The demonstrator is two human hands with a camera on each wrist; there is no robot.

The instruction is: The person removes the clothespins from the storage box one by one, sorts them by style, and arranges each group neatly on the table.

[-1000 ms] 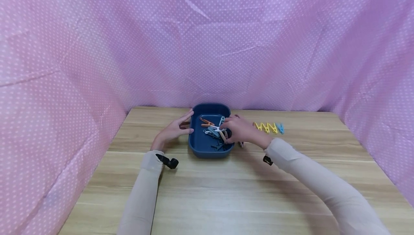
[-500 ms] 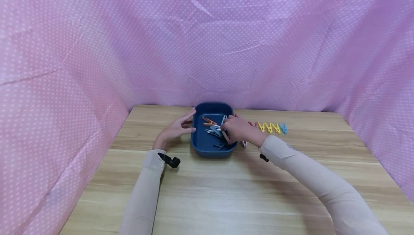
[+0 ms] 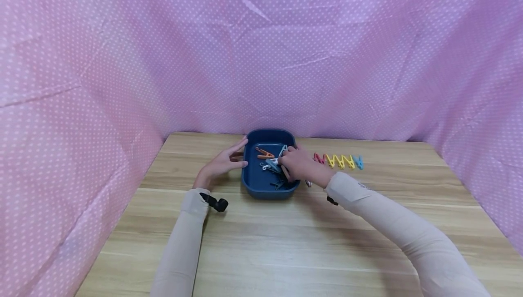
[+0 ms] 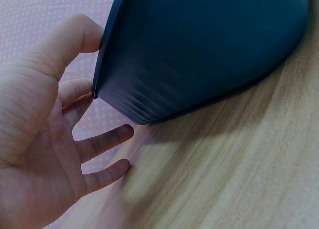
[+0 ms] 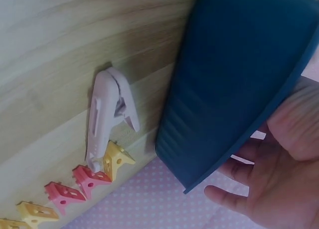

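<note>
A dark blue plastic box (image 3: 255, 183) sits near the table's back, holding a loose pile of clothespins. My left hand (image 3: 221, 163) is at its left side; in the left wrist view the thumb and a finger (image 4: 77, 92) touch the wall near the rim, the others spread. My right hand (image 3: 301, 163) reaches over the right rim into the pile. Beside its fingers lies a tan clothespin (image 3: 285, 172); the fingertips are hidden, so whether they grip it is unclear. Left of the hand are an orange clothespin (image 3: 265, 155), white and grey-blue clothespins (image 3: 273, 166), and dark ones (image 3: 278, 184).
Right of the box, a row of clothespins runs along the table: red (image 3: 319, 158), yellow (image 3: 341, 161), then blue (image 3: 358, 162). A large pale pink clothespin (image 5: 103, 112) lies between the row and the box. Pink dotted cloth (image 3: 261, 61) hangs behind the table.
My right hand has shifted slightly within the box, its fingers moving deeper over the tan clothespin. More of the red clothespins shows. The left hand keeps its place at the wall.
</note>
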